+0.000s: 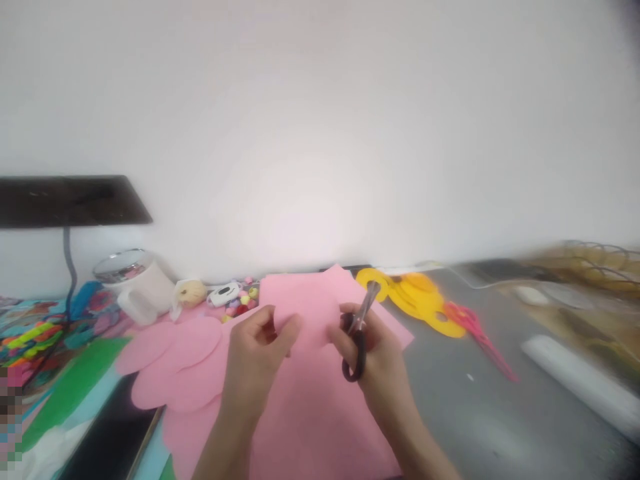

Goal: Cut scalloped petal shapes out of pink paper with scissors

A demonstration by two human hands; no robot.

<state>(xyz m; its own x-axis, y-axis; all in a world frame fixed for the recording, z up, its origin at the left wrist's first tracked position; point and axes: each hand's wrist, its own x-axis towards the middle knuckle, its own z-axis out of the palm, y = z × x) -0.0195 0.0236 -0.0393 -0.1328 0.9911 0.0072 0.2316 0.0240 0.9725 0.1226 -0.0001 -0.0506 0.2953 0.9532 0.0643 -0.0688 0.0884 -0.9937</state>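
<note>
A small piece of pink paper (309, 313) is pinched between the thumb and fingers of my left hand (257, 357). My right hand (377, 353) grips a pair of scissors (361, 327) with black handles, its blades pointing up and away from me. The right thumb and fingertips also touch the right edge of the pink piece. Beneath both hands lie larger pink sheets (320, 413). Pink rounded cutouts (185, 383) overlap one another left of my left hand.
Yellow ring-shaped cutouts (417, 300) and pink scissors (483, 340) lie on the grey table (460, 413) to the right. A white roll (583, 380) is farther right. At the left stand a white mug-like container (145, 287), small beads (245, 300) and colourful craft pieces (33, 343).
</note>
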